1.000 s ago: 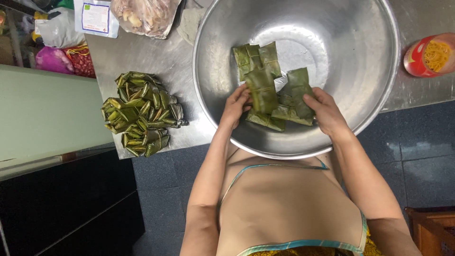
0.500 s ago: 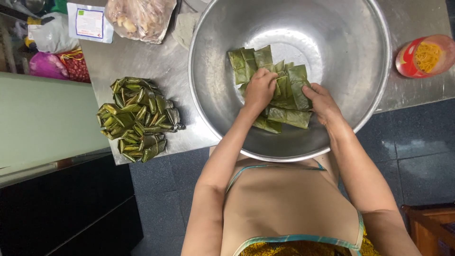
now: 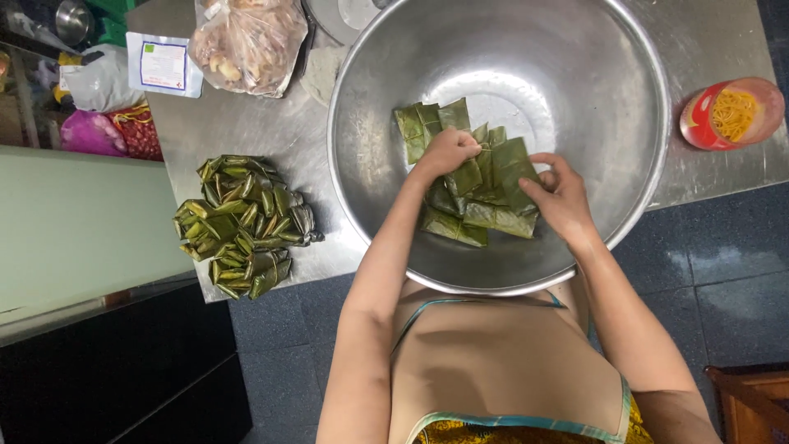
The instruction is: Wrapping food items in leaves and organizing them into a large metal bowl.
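A large steel bowl (image 3: 608, 99) stands on a metal table and holds several flat green banana-leaf pieces (image 3: 485, 193). My left hand (image 3: 448, 152) pinches the top of the leaf stack with closed fingers. My right hand (image 3: 559, 197) grips the right edge of the same leaves. Both hands are inside the bowl, close together over the pile.
A heap of folded leaf parcels (image 3: 242, 222) lies on the table left of the bowl. A clear bag of food (image 3: 246, 37) and a white packet (image 3: 160, 66) sit behind it. A red cup of yellow rubber bands (image 3: 727, 111) stands at the right. Dark tiled floor lies below.
Both hands moved farther into the bowl and closed on the leaves. The left hand went from the stack's near edge to its top, and the leaves have shifted.
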